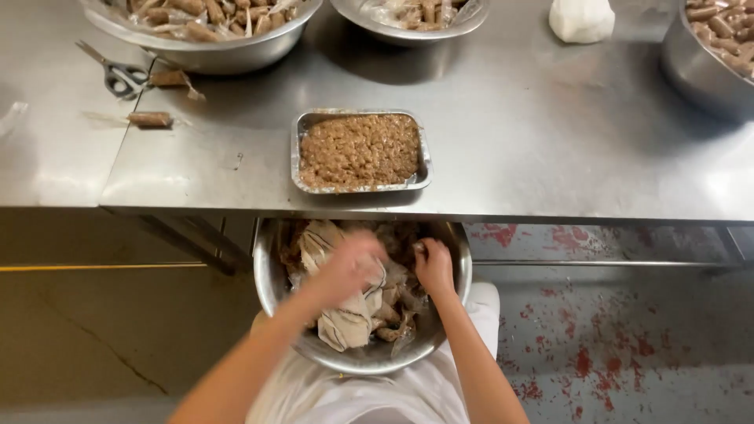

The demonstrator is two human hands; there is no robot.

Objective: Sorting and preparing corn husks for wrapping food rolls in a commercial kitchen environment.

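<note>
One steel table [550,141]; red-spattered floor [613,345]

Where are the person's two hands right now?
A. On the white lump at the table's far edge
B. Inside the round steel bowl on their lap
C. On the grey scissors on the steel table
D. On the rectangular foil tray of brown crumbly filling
B: both the left hand and right hand reach into the round steel bowl of wrappers and brown pieces, below the table's edge.
</note>
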